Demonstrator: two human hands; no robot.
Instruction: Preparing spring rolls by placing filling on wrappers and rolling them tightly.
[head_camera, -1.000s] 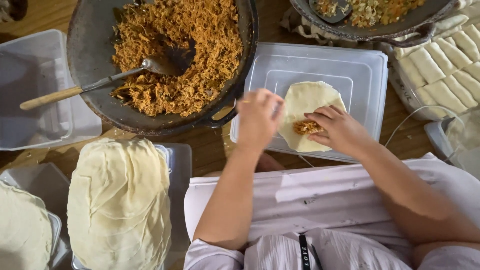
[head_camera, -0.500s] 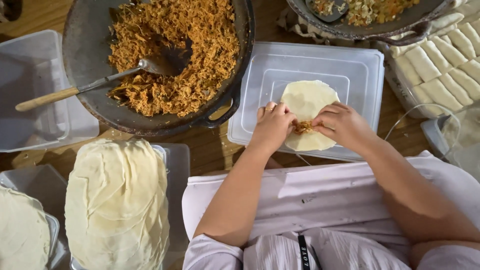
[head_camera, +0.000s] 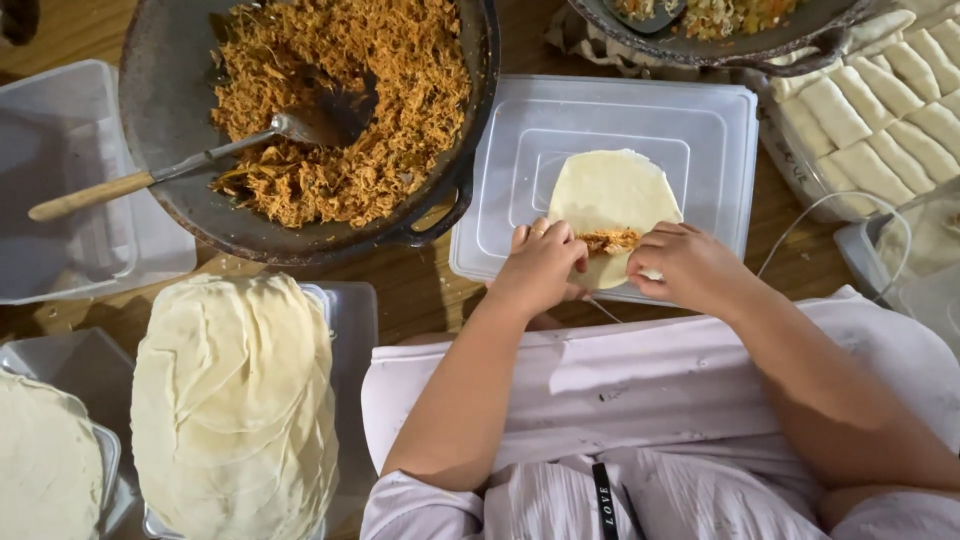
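Both hands (head_camera: 615, 268) pinching thin round wrapper (head_camera: 612, 190), shredded orange filling (head_camera: 608, 241), clear plastic lid (head_camera: 720, 130)

Between the two grips, the round wrapper (head_camera: 612, 195) was pale cream, with an orange-brown strip of shredded filling (head_camera: 608, 241) across it. Under it lay a clear, whitish plastic lid (head_camera: 715, 130). Left of the grips, a dark grey wok (head_camera: 165, 130) held rusty orange shreds. The stacked wrappers (head_camera: 235, 400) nearer the body were cream, and the tabletop (head_camera: 420, 290) was brown wood.
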